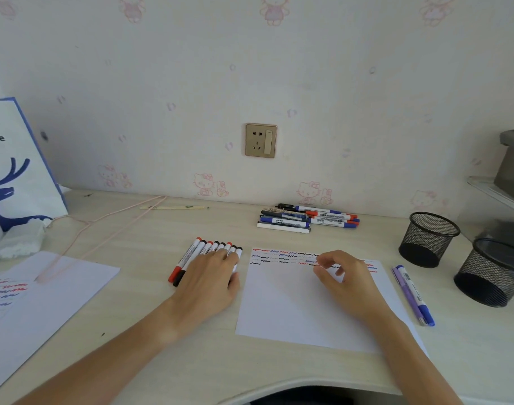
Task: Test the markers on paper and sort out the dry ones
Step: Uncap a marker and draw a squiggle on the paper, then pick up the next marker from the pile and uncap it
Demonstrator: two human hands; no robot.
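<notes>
A white sheet of paper [296, 311] lies on the desk, with rows of red, blue and black squiggles along its top edge. Left of it lies a row of several white markers [191, 257] with red and black caps. My left hand [212, 283] rests flat on that row, fingers straight. My right hand [342, 277] hovers over the upper part of the paper with fingers loosely curled and nothing in them. A pile of mixed markers [305, 219] sits by the wall. Right of the paper lie a purple pen and a blue-capped marker [413, 295].
Two black mesh cups [428, 239] [489, 273] stand at the right. Another sheet with squiggles [42, 290] lies at the left, a pink cord across it. A blue and white paper bag [16, 168] stands far left. The desk's front edge curves inward near me.
</notes>
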